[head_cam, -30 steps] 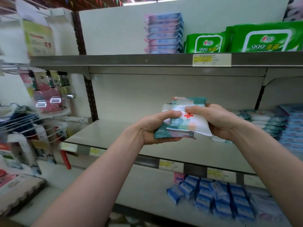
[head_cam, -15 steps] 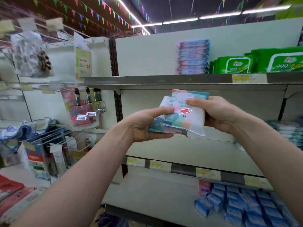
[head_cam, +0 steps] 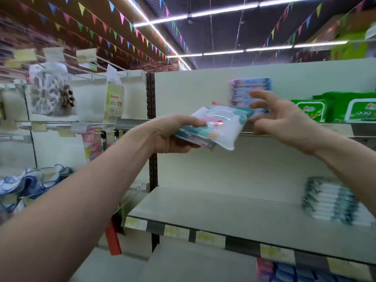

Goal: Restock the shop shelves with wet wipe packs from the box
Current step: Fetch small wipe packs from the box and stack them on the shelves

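Step in hand: placing. I judge I am midway through shelving, with the wipe packs [head_cam: 215, 127] lifted in front of the shelves and not yet set down.
Left hand: my left hand [head_cam: 173, 135] grips the packs at their left end, thumb on top and fingers curled underneath (it looks like more than one pack, but the blur keeps me from counting).
Right hand: my right hand [head_cam: 289, 123] is spread, fingers apart, just beside the packs' right end and holding nothing.
Where the packs are: in the air, level with the front edge of the upper shelf [head_cam: 132, 124], touching no shelf.
Upper shelf: a pink-and-blue stack [head_cam: 250, 86] stands behind my right fingers, with green packs [head_cam: 358, 106] further right.
Middle shelf: the middle shelf [head_cam: 213, 208] has a bare stretch on its left and a teal-and-white stack [head_cam: 329, 202] on its right, which seems to match what I carry.
Box: not in view.
Next move: I first need to settle on a shelf. Then my right hand should steady the loose end so the packs stay flat and slide in without knocking a neighbouring stack.
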